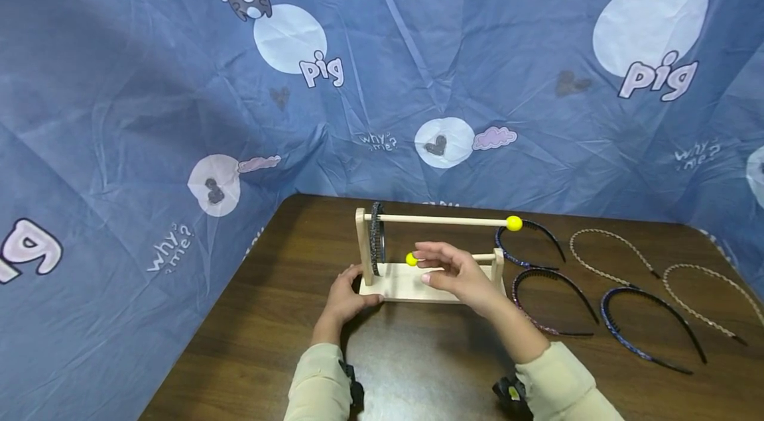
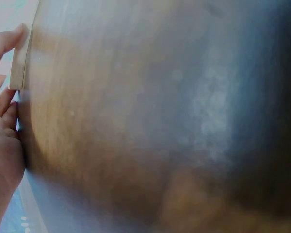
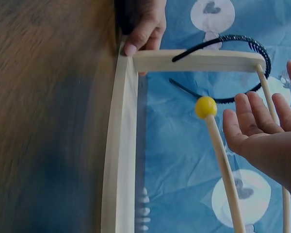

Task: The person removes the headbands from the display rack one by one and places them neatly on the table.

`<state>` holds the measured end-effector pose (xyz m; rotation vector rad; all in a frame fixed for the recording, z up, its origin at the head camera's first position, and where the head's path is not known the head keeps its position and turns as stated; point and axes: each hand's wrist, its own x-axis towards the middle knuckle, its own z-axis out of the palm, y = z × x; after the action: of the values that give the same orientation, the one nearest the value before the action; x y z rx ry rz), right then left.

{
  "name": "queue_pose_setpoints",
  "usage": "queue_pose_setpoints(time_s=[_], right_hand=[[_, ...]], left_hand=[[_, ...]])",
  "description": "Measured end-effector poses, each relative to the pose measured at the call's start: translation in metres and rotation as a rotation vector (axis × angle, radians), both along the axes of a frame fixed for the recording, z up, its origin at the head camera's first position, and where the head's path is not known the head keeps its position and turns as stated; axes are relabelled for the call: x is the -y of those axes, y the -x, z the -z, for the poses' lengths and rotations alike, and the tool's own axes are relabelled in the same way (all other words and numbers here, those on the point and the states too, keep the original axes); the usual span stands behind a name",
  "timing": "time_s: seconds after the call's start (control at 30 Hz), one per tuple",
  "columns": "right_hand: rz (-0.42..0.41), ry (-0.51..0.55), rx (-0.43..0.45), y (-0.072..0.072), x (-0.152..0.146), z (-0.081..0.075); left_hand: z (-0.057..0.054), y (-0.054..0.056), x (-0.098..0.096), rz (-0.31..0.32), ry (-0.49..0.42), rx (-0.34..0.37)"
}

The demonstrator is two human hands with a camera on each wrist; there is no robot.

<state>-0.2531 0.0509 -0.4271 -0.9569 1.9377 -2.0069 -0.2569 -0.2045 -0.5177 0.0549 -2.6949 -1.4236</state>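
Observation:
My left hand (image 1: 345,301) grips the left end of a pale wooden stand (image 1: 418,287), thumb on the front edge of its base. The left wrist view catches only part of this hand (image 2: 6,155) at the base's corner. A dark, glittery headband (image 1: 375,242) hangs on the stand's upper rod, close against the left post. My right hand (image 1: 459,272) holds nothing; its fingers are loosely bent, between the upper and lower rods. In the right wrist view, its fingertips are beside the yellow ball (image 3: 205,107) at the lower rod's tip.
Several more headbands lie on the brown table (image 1: 262,335) to the right: a blue one (image 1: 621,335), a pinkish one (image 1: 519,305) and braided beige ones (image 1: 575,255). Another yellow ball (image 1: 514,223) caps the upper rod. Blue printed cloth (image 1: 334,3) hangs behind the table.

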Motion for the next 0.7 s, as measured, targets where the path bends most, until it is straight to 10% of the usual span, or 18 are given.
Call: queue_pose_setpoints(time_s=[0.7], right_hand=[[-0.165,-0.016,-0.006,0.002,0.045,0.006]], left_hand=[[0.002,-0.001,0.001,0.019,-0.029,-0.045]])
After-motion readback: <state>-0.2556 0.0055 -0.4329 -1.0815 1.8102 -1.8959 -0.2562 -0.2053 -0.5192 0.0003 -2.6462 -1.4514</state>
